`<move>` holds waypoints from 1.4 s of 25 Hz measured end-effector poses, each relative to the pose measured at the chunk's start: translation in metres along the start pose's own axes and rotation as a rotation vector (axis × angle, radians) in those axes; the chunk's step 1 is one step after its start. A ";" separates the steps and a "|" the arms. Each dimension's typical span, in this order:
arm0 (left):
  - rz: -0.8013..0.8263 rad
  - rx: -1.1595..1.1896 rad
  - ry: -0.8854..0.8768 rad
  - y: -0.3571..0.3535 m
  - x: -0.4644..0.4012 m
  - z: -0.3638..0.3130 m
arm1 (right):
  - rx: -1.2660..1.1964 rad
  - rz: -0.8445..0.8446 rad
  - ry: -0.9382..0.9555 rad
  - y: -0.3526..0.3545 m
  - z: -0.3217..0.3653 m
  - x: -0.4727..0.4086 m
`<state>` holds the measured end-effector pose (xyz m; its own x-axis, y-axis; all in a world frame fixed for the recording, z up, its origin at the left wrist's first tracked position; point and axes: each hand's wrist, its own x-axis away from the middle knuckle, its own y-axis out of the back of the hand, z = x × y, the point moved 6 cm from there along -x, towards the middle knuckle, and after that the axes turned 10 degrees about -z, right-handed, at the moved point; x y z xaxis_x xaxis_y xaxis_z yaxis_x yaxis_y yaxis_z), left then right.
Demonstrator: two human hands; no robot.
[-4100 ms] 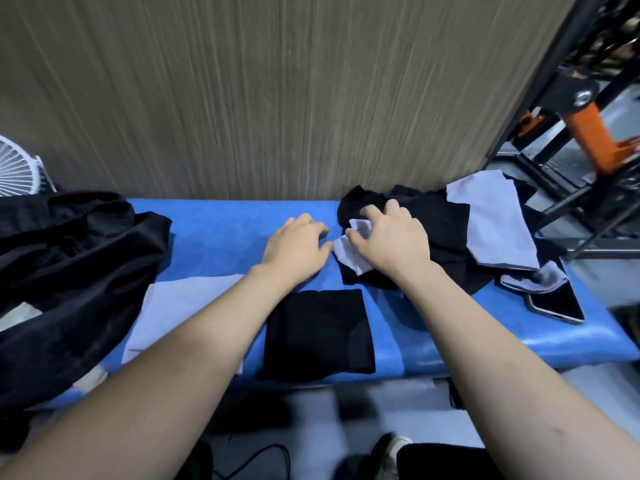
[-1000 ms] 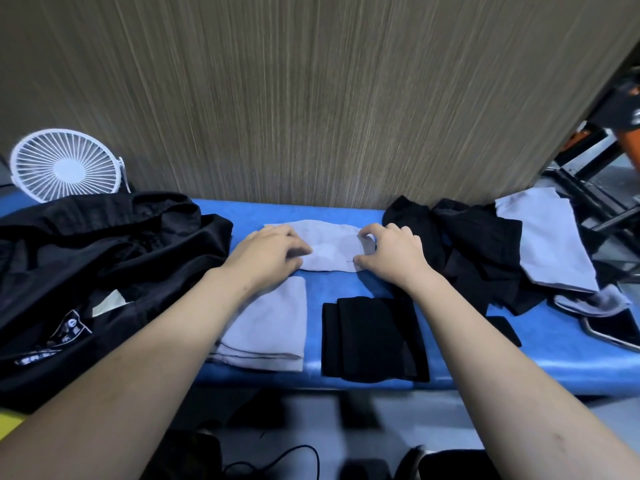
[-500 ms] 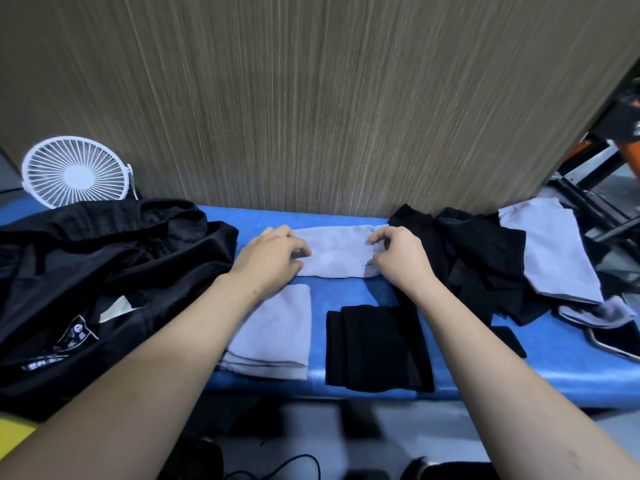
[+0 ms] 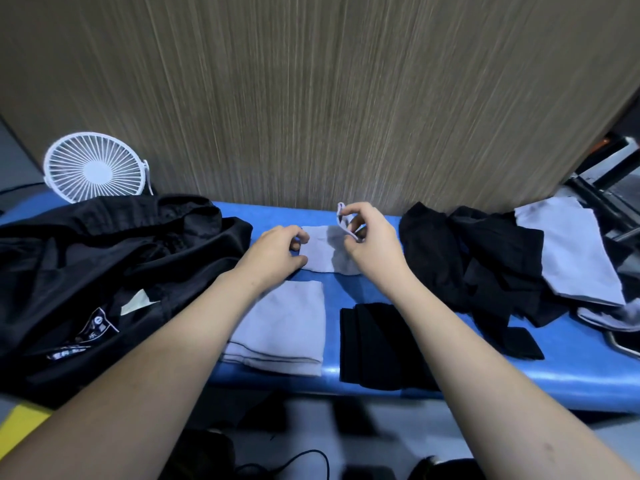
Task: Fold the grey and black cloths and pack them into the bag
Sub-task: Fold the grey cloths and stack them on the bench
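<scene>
A small grey cloth (image 4: 323, 249) lies on the blue table (image 4: 571, 372) near the wall. My right hand (image 4: 372, 239) pinches its right edge and lifts that edge up and over. The cloth's left edge is held down by my left hand (image 4: 278, 252). Nearer to me sit a folded grey cloth (image 4: 287, 329) and, to its right, a folded black cloth (image 4: 372, 346). A heap of unfolded black cloths (image 4: 478, 261) and grey cloths (image 4: 571, 252) lies at the right. The big black bag (image 4: 104, 271) slumps at the left.
A white desk fan (image 4: 93, 168) stands behind the bag against the wood-grain wall (image 4: 311, 98). A phone's edge (image 4: 623, 344) shows at the far right of the table. Dark metal framing (image 4: 602, 174) rises at the back right. Cables lie on the floor below.
My right hand has raised the grey cloth's right edge off the table and swung it leftward. Earlier, that cloth was pulled from the heap and spread flat. My left hand stays put.
</scene>
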<state>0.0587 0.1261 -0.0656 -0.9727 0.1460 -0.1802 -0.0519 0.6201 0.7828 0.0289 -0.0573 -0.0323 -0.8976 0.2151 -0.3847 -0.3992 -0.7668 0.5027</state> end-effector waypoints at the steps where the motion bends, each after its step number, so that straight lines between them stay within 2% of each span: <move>1: -0.004 0.028 0.020 0.002 0.001 0.001 | 0.002 0.018 -0.001 -0.007 0.002 0.000; 9: 0.011 0.084 0.008 0.007 0.003 0.002 | 0.085 0.209 0.000 -0.050 0.006 0.006; 11: 0.000 0.079 -0.016 0.007 0.002 -0.001 | 0.027 0.253 -0.033 -0.048 0.006 0.007; 14: 0.022 0.014 -0.017 0.001 -0.001 -0.002 | -0.103 0.189 -0.100 -0.032 0.001 0.003; 16: 0.031 -0.012 0.003 -0.003 -0.001 -0.002 | 0.003 0.065 -0.039 -0.014 -0.007 -0.001; 18: 0.015 -0.015 0.018 -0.005 -0.002 -0.002 | 0.188 0.040 0.044 -0.002 -0.018 -0.002; 22: 0.003 -0.020 0.042 -0.005 -0.001 -0.004 | 0.449 0.207 0.045 -0.003 -0.039 -0.001; 24: 0.000 0.008 0.081 -0.005 -0.002 -0.006 | 0.505 0.246 0.032 -0.006 -0.040 -0.001; 29: 0.007 0.288 0.247 -0.006 -0.003 -0.010 | 0.438 0.285 -0.013 -0.017 -0.036 -0.003; 35: 0.032 0.324 0.235 -0.004 -0.002 -0.015 | 0.066 0.219 -0.193 -0.007 -0.029 -0.001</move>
<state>0.0576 0.1116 -0.0593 -0.9999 0.0118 0.0116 0.0162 0.8347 0.5505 0.0381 -0.0698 -0.0579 -0.9801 0.1651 -0.1102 -0.1979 -0.7680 0.6091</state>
